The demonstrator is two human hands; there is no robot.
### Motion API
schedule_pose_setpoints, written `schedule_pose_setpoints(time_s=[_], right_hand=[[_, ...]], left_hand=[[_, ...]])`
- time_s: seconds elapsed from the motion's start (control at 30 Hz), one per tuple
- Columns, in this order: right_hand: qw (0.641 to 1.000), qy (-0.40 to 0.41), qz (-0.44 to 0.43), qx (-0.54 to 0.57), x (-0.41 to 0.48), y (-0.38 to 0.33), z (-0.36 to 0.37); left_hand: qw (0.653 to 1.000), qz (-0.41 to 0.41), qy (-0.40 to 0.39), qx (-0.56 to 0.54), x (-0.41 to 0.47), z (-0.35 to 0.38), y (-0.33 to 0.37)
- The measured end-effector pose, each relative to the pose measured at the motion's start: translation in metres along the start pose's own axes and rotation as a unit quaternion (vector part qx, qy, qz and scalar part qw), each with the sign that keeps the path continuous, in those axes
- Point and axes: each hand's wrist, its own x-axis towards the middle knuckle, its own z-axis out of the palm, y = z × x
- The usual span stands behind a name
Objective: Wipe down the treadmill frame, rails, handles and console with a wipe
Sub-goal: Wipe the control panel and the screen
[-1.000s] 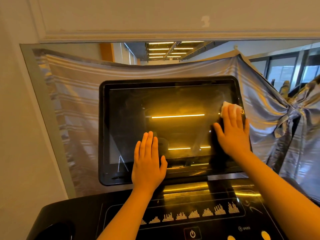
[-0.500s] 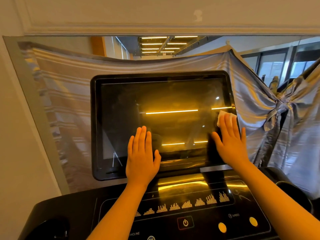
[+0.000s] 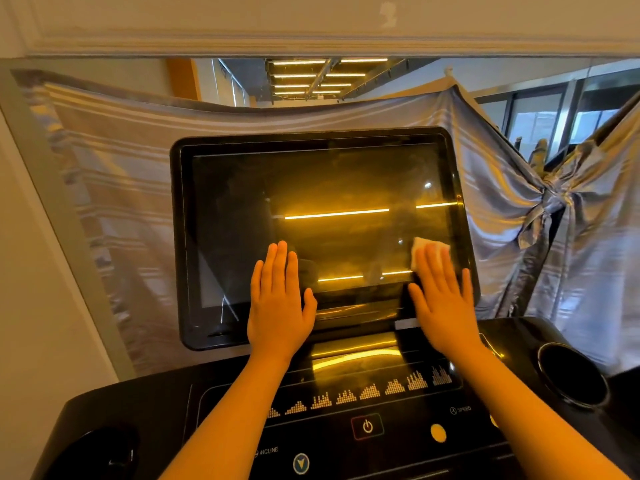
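A white wipe [image 3: 429, 250] is pressed flat on the screen [image 3: 311, 216] by the right hand [image 3: 441, 299]; the left hand [image 3: 278, 299] rests flat, released, nearby.

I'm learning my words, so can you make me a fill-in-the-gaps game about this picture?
The right hand presses a small ___ wipe on the glossy black console screen.
The left hand lies ___ on the screen, holding nothing.
Beside the red-outlined power button sits a round ___ button.
Missing words: white, flat, yellow.
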Motion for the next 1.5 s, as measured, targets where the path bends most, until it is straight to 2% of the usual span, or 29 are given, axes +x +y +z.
schedule_pose_setpoints(time_s=[0.07,0.13,0.3,0.37,0.43,0.6,0.7,0.77,0.83,0.9,0.97,1.03,1.1,1.2,1.27,1.33,1.43,1.5], right_hand=[[0.998,0.006,0.057,0.003,-0.007,0.006,0.001],[0.998,0.001,0.065,0.017,-0.013,-0.007,0.003],[0.996,-0.059,-0.065,0.013,-0.037,-0.058,0.012],[0.994,-0.054,-0.099,-0.012,-0.040,-0.053,0.013],[0.994,-0.043,-0.098,-0.011,-0.038,-0.036,0.009],[0.998,-0.003,0.055,0.021,-0.034,0.017,0.003],[0.991,0.026,0.129,0.025,-0.020,0.016,-0.001],[0.994,0.041,0.095,0.046,-0.009,-0.009,-0.001],[0.998,0.026,0.012,0.052,-0.006,-0.032,0.005],[0.999,0.011,-0.033,0.031,-0.007,-0.029,0.007],[1.000,0.023,-0.005,0.018,-0.001,-0.002,0.001],[0.996,0.033,0.077,0.027,0.008,0.020,-0.009],[0.994,0.038,0.093,0.047,0.012,0.011,-0.010],[0.998,0.012,-0.025,0.051,-0.002,-0.023,0.003],[0.997,-0.009,-0.067,0.032,-0.005,-0.021,0.004],[0.998,0.005,-0.032,0.052,0.009,-0.007,-0.002],[0.991,0.039,0.083,0.097,0.036,0.003,-0.018],[0.992,0.048,0.076,0.087,0.034,-0.013,-0.014]], left_hand=[[1.000,0.000,0.003,0.004,0.000,0.000,0.001],[1.000,-0.001,0.003,0.007,0.001,0.000,0.001],[1.000,-0.002,-0.004,0.009,0.001,-0.002,0.002],[1.000,-0.002,-0.005,0.010,0.000,-0.003,0.002],[1.000,0.000,-0.006,0.011,0.000,-0.004,0.002],[1.000,-0.003,-0.008,0.007,0.000,-0.006,0.003],[1.000,-0.006,-0.006,0.007,0.000,-0.006,0.004],[1.000,-0.007,-0.004,0.009,0.000,-0.006,0.005],[1.000,-0.008,-0.004,0.008,0.000,-0.005,0.004],[1.000,-0.005,-0.003,0.005,-0.001,-0.004,0.004],[1.000,-0.003,-0.004,0.004,-0.001,-0.005,0.003],[1.000,-0.004,-0.007,0.008,-0.001,-0.004,0.004],[1.000,-0.005,-0.008,0.012,0.000,-0.003,0.004],[1.000,-0.004,-0.009,0.011,-0.001,-0.002,0.004],[1.000,-0.007,-0.007,0.009,-0.002,-0.002,0.004],[1.000,-0.006,-0.005,0.005,-0.001,-0.001,0.002],[1.000,-0.006,-0.008,0.007,-0.001,-0.002,0.004],[1.000,-0.006,-0.006,0.003,-0.001,-0.003,0.004]])
